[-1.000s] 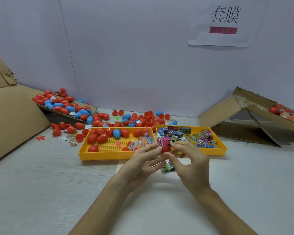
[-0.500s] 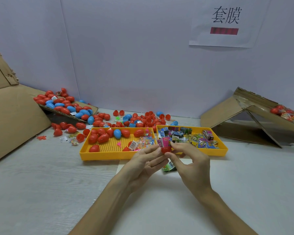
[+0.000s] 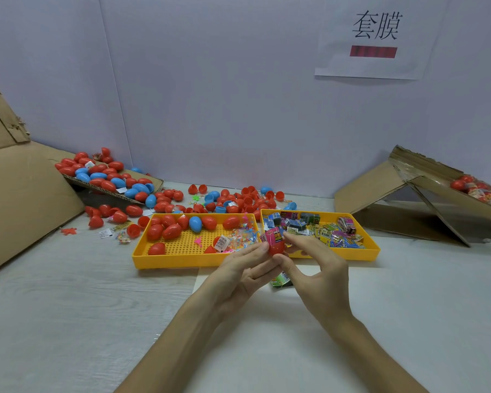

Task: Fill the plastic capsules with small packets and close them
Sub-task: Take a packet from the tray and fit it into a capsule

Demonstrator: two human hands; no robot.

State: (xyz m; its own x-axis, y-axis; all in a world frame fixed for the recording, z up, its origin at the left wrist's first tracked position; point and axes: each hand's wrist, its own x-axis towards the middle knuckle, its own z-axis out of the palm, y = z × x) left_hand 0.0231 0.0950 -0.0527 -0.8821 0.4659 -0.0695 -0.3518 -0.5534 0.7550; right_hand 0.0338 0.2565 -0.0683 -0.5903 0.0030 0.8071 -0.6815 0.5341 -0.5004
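Two yellow trays on the bench. One red capsule half (image 3: 276,248), just in front of the packet tray (image 3: 372,252), is gripped in the left hand's (image 3: 238,276) fingertips. The right hand (image 3: 321,282) pinches one pink packet (image 3: 274,234) standing in it, thumb and forefinger closed. One green packet (image 3: 281,280) lies nearer, under the hands.

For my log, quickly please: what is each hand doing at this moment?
Left hand: holds the red capsule half.
Right hand: pinches the pink packet sticking out of it.

Single head view, wide-angle: looks forward, down across table (image 3: 68,321) toward wall (image 3: 210,95); left hand (image 3: 238,276), right hand (image 3: 321,282) close, lower centre.
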